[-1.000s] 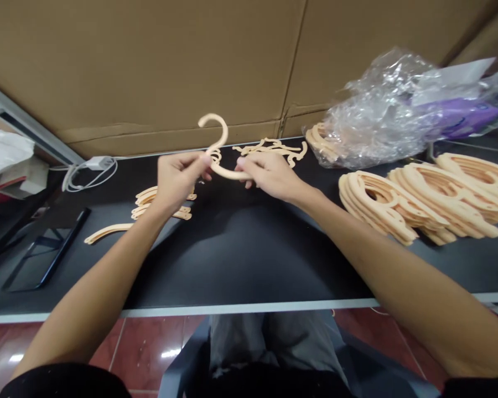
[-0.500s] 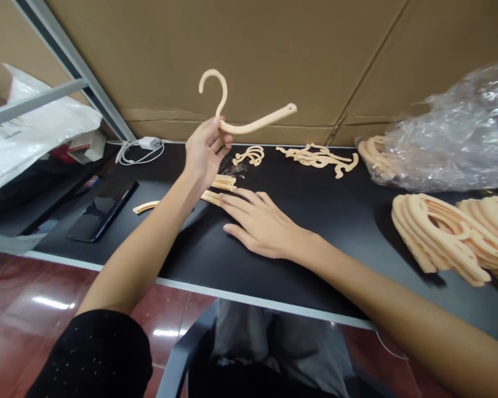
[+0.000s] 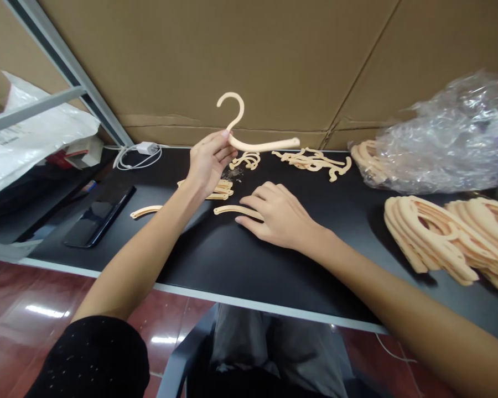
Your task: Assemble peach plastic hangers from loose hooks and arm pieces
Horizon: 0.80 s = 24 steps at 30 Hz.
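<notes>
Plastic hanger half [image 3: 257, 148], neck partly hidden, pinched by left fingers [image 3: 213, 145]; right fingers [image 3: 259, 193] spread beside curved strip [image 3: 236, 210].

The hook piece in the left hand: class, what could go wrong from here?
The left hand holds the hook piece up by its bend above the table, so it could slip and land on the small strips. The right hand rests beside a loose curved strip and could knock it. Dark crumbs near the strips could get onto the pieces.
</notes>
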Each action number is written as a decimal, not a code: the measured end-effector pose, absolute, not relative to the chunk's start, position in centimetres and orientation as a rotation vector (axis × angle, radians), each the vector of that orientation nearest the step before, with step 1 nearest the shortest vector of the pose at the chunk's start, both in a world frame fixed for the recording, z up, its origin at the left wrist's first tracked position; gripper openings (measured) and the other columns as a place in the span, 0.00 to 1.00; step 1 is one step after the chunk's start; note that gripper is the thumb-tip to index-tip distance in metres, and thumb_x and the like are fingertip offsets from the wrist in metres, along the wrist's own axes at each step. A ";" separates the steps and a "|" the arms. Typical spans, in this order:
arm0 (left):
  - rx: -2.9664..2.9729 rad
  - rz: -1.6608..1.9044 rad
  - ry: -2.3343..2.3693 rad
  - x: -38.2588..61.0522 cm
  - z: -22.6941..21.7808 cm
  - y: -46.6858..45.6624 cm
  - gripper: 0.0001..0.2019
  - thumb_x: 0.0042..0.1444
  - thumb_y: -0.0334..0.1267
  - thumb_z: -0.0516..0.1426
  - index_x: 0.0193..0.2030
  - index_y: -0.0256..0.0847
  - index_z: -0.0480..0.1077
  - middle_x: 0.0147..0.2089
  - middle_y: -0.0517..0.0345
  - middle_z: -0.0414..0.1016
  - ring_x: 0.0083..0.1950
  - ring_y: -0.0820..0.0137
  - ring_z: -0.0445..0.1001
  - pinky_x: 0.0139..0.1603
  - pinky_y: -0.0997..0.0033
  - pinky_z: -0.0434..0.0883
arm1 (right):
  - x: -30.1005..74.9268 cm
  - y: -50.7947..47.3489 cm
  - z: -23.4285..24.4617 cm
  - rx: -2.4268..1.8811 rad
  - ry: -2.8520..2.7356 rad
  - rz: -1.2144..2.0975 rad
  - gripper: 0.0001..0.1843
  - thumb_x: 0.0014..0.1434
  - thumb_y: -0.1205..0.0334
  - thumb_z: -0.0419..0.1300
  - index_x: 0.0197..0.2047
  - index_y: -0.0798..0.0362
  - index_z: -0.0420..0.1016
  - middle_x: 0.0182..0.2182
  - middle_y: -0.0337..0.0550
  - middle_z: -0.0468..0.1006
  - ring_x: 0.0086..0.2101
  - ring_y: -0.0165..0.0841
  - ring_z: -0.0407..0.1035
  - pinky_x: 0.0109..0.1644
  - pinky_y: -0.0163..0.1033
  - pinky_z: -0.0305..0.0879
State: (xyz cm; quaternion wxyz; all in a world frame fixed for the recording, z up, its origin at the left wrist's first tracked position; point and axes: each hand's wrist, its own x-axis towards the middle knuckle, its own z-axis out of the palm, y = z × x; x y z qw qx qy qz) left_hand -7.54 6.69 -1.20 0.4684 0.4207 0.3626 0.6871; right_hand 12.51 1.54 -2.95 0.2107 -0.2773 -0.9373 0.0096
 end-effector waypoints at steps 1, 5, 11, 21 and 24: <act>1.023 1.683 0.892 -7.5 -1.2 6.7 0.14 0.54 0.44 0.69 0.41 0.38 0.75 0.41 0.54 0.81 0.45 0.67 0.81 0.53 0.68 0.76 | 12.5 1.5 -3.0 -0.753 -2.630 0.055 0.17 0.69 0.52 0.57 0.48 0.54 0.82 0.41 0.50 0.79 0.43 0.41 0.68 0.47 0.45 0.59; 0.903 1.671 0.889 -7.9 -0.8 7.0 0.11 0.60 0.46 0.63 0.38 0.40 0.72 0.41 0.55 0.81 0.46 0.68 0.80 0.51 0.68 0.77 | 12.8 2.0 -2.5 -0.796 -2.688 0.080 0.14 0.69 0.63 0.54 0.43 0.54 0.82 0.41 0.49 0.78 0.45 0.40 0.67 0.48 0.45 0.58; 0.759 1.662 0.883 -7.6 0.5 6.9 0.13 0.65 0.43 0.58 0.29 0.42 0.65 0.26 0.61 0.72 0.28 0.75 0.74 0.36 0.74 0.75 | 13.5 3.1 -2.7 -0.938 -2.592 0.175 0.17 0.64 0.63 0.59 0.54 0.56 0.80 0.46 0.52 0.79 0.48 0.43 0.68 0.50 0.47 0.59; 0.804 1.557 0.976 -5.8 2.6 4.8 0.24 0.70 0.52 0.50 0.25 0.42 0.65 0.14 0.69 0.49 0.13 0.81 0.42 0.14 0.76 0.52 | 13.8 4.3 -3.1 -0.913 -2.654 0.077 0.18 0.72 0.63 0.49 0.45 0.57 0.81 0.42 0.53 0.79 0.45 0.41 0.70 0.50 0.45 0.61; 0.892 1.502 0.995 -5.7 2.7 4.7 0.26 0.67 0.56 0.52 0.23 0.40 0.66 0.14 0.69 0.49 0.13 0.82 0.43 0.14 0.76 0.52 | 14.5 5.4 -3.2 -0.990 -2.489 0.217 0.17 0.72 0.64 0.49 0.48 0.57 0.79 0.44 0.53 0.80 0.44 0.40 0.72 0.50 0.44 0.64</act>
